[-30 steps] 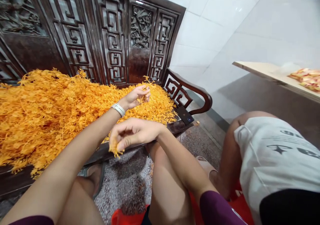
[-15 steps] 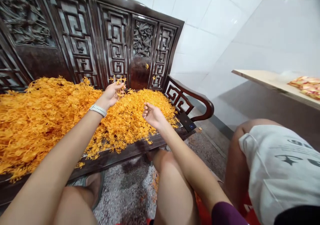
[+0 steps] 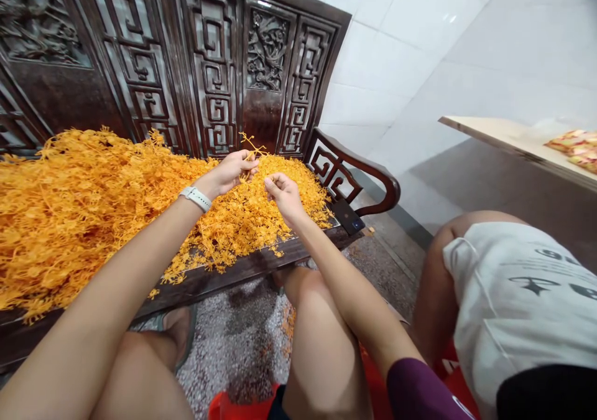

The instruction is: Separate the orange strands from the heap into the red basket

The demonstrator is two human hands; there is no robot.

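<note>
My left hand (image 3: 237,170), with a pale watch strap at the wrist, is closed around a thin, branching orange stem piece (image 3: 252,143) that sticks up past the fingertips. Just to its right, my right hand (image 3: 283,193) is pinched closed, thumb against fingers. Whatever lies in that pinch is too small or hidden to make out. Both hands are above the right part of a heap of orange pieces. Tangled, stemmed pieces (image 3: 93,214) make up the large left mound, while the right mound (image 3: 303,186) looks finer and looser.
The heap lies on a dark carved wooden bench (image 3: 209,286) with a curved armrest (image 3: 382,183). A dark phone (image 3: 347,216) rests by its right end. At right are a person in white shorts (image 3: 522,283) and a wooden board (image 3: 504,137) with patterned packets (image 3: 576,149).
My left hand has moved right with its orange stem piece, closer to my right hand. Two small orange bits seen in front of the bench back no longer show. My right fingers have drawn into a pinch.
</note>
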